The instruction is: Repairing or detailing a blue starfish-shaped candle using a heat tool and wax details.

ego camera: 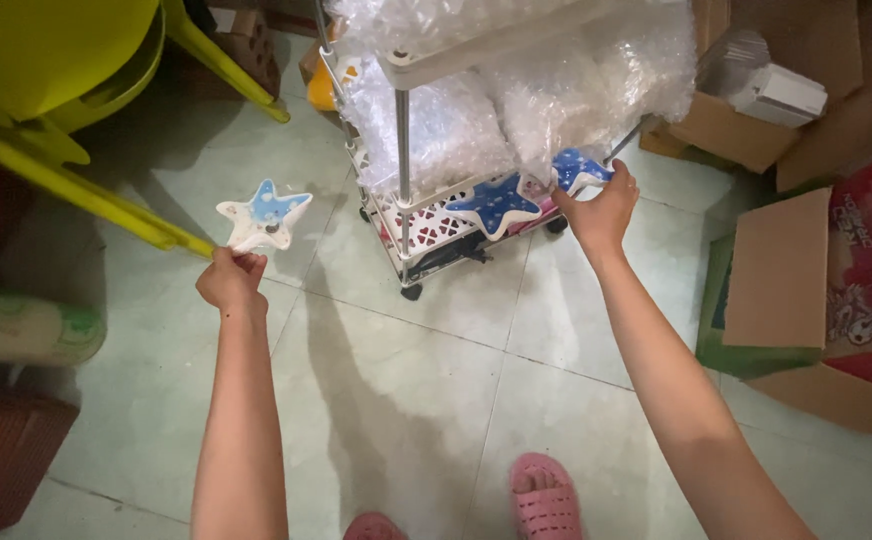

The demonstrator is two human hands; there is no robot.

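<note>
The left hand [231, 282] is closing into a fist around the lower tip of a white star-shaped dish [264, 216] with a blue glazed centre, and it is holding that dish up in the air, face toward the camera, out over the pale green tiled floor [436, 400] and just in front of a slanting yellow chair leg [76, 190]. Over on the other side, the right hand [601, 212] is reaching out to the low shelf of a white wheeled cart [426, 225], and its fingers are curling over the edge of a blue star dish [578, 168] that is sitting at the shelf's right end; the grip is looking loose rather than clamped, with the dish not lifted off the shelf as far as can be seen. A second, darker blue star dish [494, 204] is lying just beside it on the same shelf, its points overhanging the latticed rim. Bundles of bubble wrap [556, 80] are crowding the cart above the two dishes and spilling over the upper tray. Cardboard boxes [776, 270] are standing to the right, well apart from the hands, and a pair of pink slippers [546, 497] is showing at the bottom edge, planted on the tiles between the two outstretched arms.
</note>
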